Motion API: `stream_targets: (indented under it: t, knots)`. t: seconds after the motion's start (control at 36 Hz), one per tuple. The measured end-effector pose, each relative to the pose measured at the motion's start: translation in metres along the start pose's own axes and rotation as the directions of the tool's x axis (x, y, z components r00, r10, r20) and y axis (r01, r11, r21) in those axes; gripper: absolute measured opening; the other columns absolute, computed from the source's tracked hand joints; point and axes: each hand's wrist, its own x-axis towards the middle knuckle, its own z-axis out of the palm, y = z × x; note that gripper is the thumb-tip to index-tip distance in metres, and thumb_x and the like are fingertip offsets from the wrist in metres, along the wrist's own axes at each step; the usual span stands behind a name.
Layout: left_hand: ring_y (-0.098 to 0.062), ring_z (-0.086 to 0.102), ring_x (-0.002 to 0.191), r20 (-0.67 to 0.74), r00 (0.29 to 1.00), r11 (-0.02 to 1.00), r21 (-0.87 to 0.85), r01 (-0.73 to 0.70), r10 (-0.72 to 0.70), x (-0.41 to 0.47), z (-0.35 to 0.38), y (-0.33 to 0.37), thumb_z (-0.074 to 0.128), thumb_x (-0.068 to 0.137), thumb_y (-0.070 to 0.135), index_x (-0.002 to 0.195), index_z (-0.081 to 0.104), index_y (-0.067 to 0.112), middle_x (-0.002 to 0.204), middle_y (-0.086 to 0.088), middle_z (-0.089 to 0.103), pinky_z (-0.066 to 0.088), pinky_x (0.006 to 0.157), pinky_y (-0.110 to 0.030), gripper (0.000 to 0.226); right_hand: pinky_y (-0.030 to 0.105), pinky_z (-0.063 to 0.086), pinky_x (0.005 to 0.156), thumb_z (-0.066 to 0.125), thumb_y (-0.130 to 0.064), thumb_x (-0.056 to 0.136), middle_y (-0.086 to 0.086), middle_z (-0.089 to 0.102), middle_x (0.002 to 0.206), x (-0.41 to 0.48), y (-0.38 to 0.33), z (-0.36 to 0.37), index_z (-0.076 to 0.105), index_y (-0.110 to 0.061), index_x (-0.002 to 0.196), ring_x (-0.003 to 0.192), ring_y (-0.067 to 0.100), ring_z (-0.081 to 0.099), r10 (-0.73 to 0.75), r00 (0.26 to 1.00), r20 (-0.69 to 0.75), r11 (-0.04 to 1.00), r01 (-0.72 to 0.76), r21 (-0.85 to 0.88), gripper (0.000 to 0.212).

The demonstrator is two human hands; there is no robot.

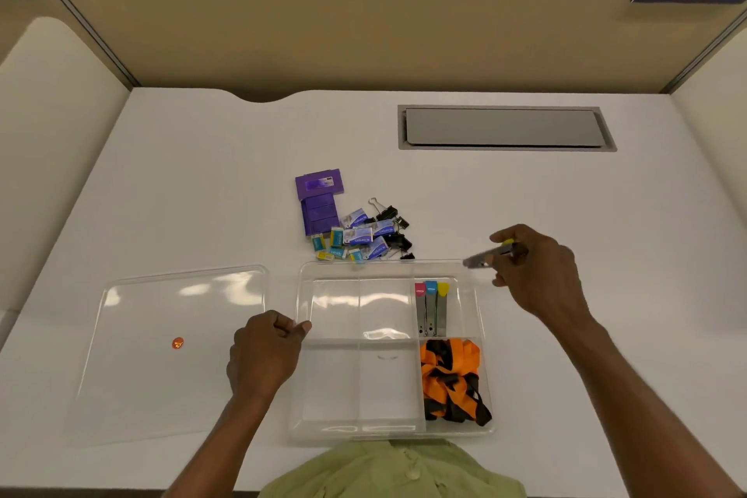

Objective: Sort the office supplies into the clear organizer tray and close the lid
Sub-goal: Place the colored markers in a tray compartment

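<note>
Clear plastic, the tray (pixel 304 376) sits on the white tabletop (pixel 566 206) near the person, three clippers (pixel 431 308) in its far right compartment and orange-and-black straps (pixel 452 380) in the near right one. The right hand (pixel 537 267), arm reaching forward, hovers just beyond the far right corner, fingers pinching a yellow-tipped clipper (pixel 487 256). The left hand (pixel 264 352), curled shut, touches the tray's left rim. The lid (pixel 161 352) lies flat to the left; erasers, binder clips and purple boxes (pixel 319 200) are piled behind.

Clear organizer tray (pixel 303 295) sits open, staplers (pixel 431 307) and orange-black lanyards (pixel 452 380) in its right compartments; lid (pixel 161 356) flat just left; erasers, clips (pixel 359 230) piled behind
</note>
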Motion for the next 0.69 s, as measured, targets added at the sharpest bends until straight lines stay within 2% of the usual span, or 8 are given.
stream_targets:
  t: [0.06, 0.14, 0.17, 0.25, 0.31, 0.39, 0.56, 0.69]
  knots:
    - [-0.024, 0.070, 0.082, -0.015, 1.000, 0.999, 0.033, -0.021, 0.022, 0.000, -0.001, 0.002, 0.082, 0.087, 0.046, 0.079, 0.069, 0.029, 0.075, 0.012, 0.072, 0.056, 0.080, -0.037, 0.023, 0.008, 0.044, 0.046, 0.073, -0.019, 0.088, -0.004, 0.072, 0.084, -0.008, 0.006, 0.009, 0.064, -0.027, 0.106, 0.052, 0.001, 0.068, 0.026, 1.000, -0.011, 0.999, -0.026, -0.035, 0.022]
    - [-0.023, 0.063, 0.082, -0.036, 0.998, 0.995, 0.086, -0.050, 0.054, -0.002, -0.002, 0.007, 0.081, 0.091, 0.042, 0.084, 0.069, 0.027, 0.080, 0.012, 0.067, 0.046, 0.074, -0.033, 0.020, 0.027, 0.056, 0.058, 0.076, -0.022, 0.086, -0.002, 0.072, 0.082, -0.018, 0.012, 0.029, 0.061, -0.025, 0.108, 0.058, 0.009, 0.068, 0.006, 0.999, -0.038, 0.990, -0.011, -0.143, 0.027]
    - [-0.023, 0.062, 0.082, -0.037, 0.998, 0.994, 0.092, -0.052, 0.056, -0.002, -0.002, 0.009, 0.080, 0.091, 0.041, 0.085, 0.069, 0.026, 0.081, 0.010, 0.068, 0.045, 0.074, -0.032, 0.020, 0.029, 0.056, 0.062, 0.076, -0.021, 0.085, -0.001, 0.071, 0.083, -0.020, 0.013, 0.035, 0.061, -0.023, 0.110, 0.062, 0.012, 0.067, -0.014, 0.999, -0.049, 0.982, 0.005, -0.191, 0.029]
    - [-0.023, 0.062, 0.082, -0.036, 0.998, 0.994, 0.105, -0.041, 0.045, -0.001, -0.001, 0.011, 0.080, 0.092, 0.040, 0.086, 0.068, 0.025, 0.084, 0.009, 0.069, 0.044, 0.073, -0.032, 0.020, 0.029, 0.049, 0.055, 0.076, -0.014, 0.082, 0.001, 0.067, 0.077, -0.025, 0.013, 0.053, 0.054, -0.013, 0.110, 0.060, 0.016, 0.060, -0.082, 0.996, -0.046, 0.944, 0.063, -0.323, 0.036]
    - [-0.023, 0.061, 0.083, -0.042, 0.998, 0.993, 0.116, -0.036, 0.041, -0.001, -0.001, 0.010, 0.080, 0.092, 0.040, 0.087, 0.068, 0.025, 0.085, 0.008, 0.070, 0.043, 0.073, -0.032, 0.020, 0.025, 0.039, 0.046, 0.074, -0.012, 0.082, 0.002, 0.063, 0.072, -0.027, 0.010, 0.062, 0.049, -0.007, 0.113, 0.053, 0.015, 0.054, -0.082, 0.997, -0.017, 0.917, 0.068, -0.394, 0.040]
    - [-0.026, 0.064, 0.086, -0.043, 0.998, 0.991, 0.126, -0.036, 0.042, -0.002, 0.000, 0.011, 0.079, 0.092, 0.041, 0.089, 0.068, 0.025, 0.088, 0.006, 0.071, 0.046, 0.074, -0.034, 0.019, 0.023, 0.024, 0.045, 0.073, -0.015, 0.084, 0.008, 0.062, 0.072, -0.026, 0.005, 0.073, 0.052, 0.001, 0.119, 0.052, 0.015, 0.044, -0.082, 0.994, 0.071, 0.870, 0.106, -0.481, 0.044]
    - [-0.026, 0.063, 0.088, -0.049, 0.998, 0.988, 0.148, -0.035, 0.042, -0.004, 0.000, 0.014, 0.078, 0.093, 0.039, 0.090, 0.068, 0.024, 0.090, 0.005, 0.071, 0.045, 0.074, -0.034, 0.018, 0.027, 0.042, 0.059, 0.071, -0.017, 0.087, 0.018, 0.062, 0.100, -0.028, -0.004, 0.093, 0.065, -0.003, 0.098, 0.075, 0.024, 0.062, -0.091, 0.973, 0.212, 0.806, 0.197, -0.559, 0.018]
    - [-0.029, 0.069, 0.093, -0.049, 0.997, 0.987, 0.156, -0.046, 0.054, -0.005, 0.002, 0.012, 0.076, 0.095, 0.039, 0.090, 0.067, 0.025, 0.092, 0.003, 0.072, 0.051, 0.077, -0.036, 0.018, 0.028, 0.055, 0.074, 0.073, -0.024, 0.088, 0.014, 0.053, 0.123, -0.034, -0.010, 0.100, 0.059, -0.011, 0.113, 0.086, 0.017, 0.064, -0.063, 0.953, 0.298, 0.775, 0.235, -0.586, 0.031]
